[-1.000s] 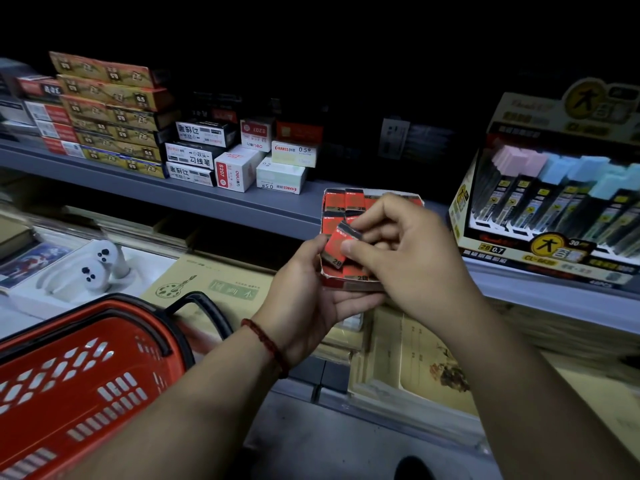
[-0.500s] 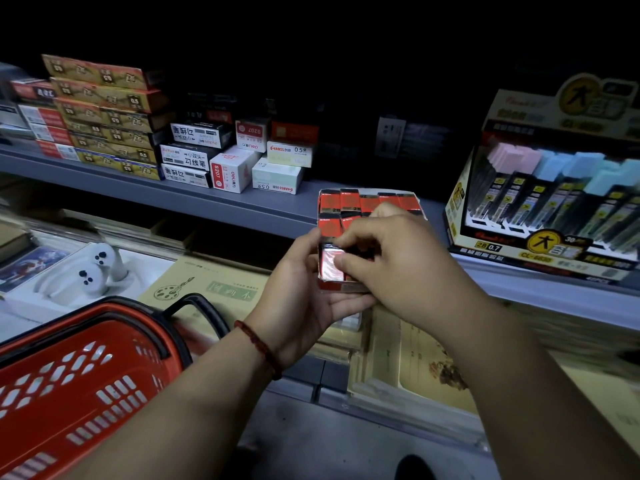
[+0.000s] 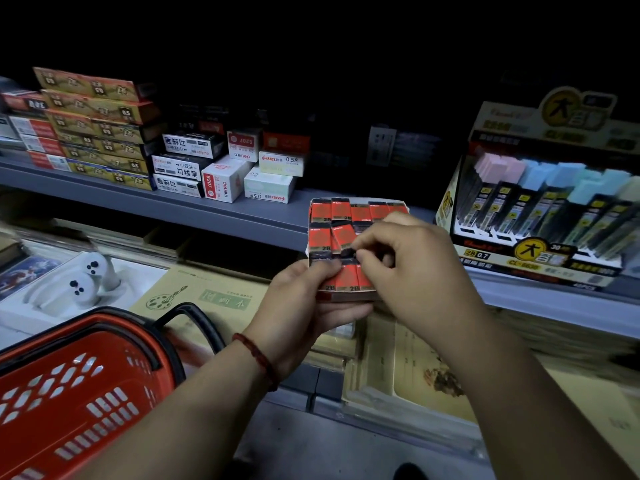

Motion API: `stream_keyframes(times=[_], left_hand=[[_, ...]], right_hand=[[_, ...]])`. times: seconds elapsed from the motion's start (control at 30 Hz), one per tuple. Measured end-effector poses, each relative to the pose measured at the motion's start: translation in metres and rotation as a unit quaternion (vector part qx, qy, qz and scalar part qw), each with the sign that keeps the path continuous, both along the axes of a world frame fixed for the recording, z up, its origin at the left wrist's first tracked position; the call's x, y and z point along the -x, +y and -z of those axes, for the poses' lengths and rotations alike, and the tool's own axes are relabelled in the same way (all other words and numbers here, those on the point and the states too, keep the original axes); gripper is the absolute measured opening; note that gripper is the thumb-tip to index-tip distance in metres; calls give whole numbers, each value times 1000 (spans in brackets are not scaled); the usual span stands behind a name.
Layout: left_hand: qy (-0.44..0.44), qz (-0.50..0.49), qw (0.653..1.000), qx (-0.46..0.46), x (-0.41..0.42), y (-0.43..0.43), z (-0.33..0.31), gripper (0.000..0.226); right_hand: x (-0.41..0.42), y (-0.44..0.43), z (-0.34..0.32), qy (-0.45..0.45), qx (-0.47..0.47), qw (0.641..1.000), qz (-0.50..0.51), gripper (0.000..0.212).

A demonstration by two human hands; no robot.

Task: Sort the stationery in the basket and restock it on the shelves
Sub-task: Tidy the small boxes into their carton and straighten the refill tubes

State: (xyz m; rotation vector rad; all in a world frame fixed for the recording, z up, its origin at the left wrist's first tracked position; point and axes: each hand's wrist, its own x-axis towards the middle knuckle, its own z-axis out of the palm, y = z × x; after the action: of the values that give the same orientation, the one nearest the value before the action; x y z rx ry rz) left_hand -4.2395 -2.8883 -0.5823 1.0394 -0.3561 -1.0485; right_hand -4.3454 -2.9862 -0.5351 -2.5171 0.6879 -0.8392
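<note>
**Restock midway: one lead packet going into the tray**

Nearest, down and left of the fingers: red slotted plastic basket with a black handle (image 3: 69,393), only its wall in view, contents hidden. Impossible to say how much remains to sort.

Above it, left hand (image 3: 301,306) curled under a shallow open cardboard tray (image 3: 349,296) of red-and-black lead packets, thumb clamped over the near rim. Right hand (image 3: 412,268) over the tray's middle, thumb and forefinger pinched together on the dark end of one small red-and-black packet (image 3: 342,236). Packet tilted among its neighbours, not yet flat.

By judgement: tray close to full, this packet being seated, tray itself not yet set down on the grey metal shelf (image 3: 225,216) just behind the fingers. "2B" legible on several packets.

Farther, right of the fingers: yellow-and-black cardboard display box of dark lead tubes with pink and blue caps (image 3: 540,216), marked "2B 0.7".

Left of the fingers, on the same shelf: small white boxes (image 3: 270,185) reading "HANSS" and "0.5", the lower one upside down. Beside them, a white-and-red carton (image 3: 221,183) reading "deli" and "S207".

Farthest left: stack of flat tan boxes (image 3: 100,133) showing "0.5". Remaining print too blurred to read.
</note>
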Motion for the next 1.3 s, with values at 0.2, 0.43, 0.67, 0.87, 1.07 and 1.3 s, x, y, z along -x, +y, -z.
stream_keyframes(times=[0.2, 0.43, 0.67, 0.87, 1.07, 1.3], left_hand=[[-11, -13, 1000, -7, -1, -4, -2, 28], [-3, 6, 1000, -3, -1, -2, -7, 28], [-2, 19, 1000, 2, -5, -5, -9, 25], [-18, -1, 1000, 4, -4, -7, -8, 29], [-23, -6, 1000, 7, -4, -2, -4, 29], [-12, -2, 1000, 16, -3, 3, -4, 28]], right_hand=[[-7, 4, 2, -1, 8, 999, 44, 13], [-4, -13, -4, 5, -81, 997, -12, 22], [-14, -10, -6, 37, -66, 997, 0, 19], [-20, -28, -11, 23, 31, 999, 27, 28], [-25, -30, -12, 125, -1, 992, -5, 57], [-26, -31, -6, 52, -5, 997, -48, 63]])
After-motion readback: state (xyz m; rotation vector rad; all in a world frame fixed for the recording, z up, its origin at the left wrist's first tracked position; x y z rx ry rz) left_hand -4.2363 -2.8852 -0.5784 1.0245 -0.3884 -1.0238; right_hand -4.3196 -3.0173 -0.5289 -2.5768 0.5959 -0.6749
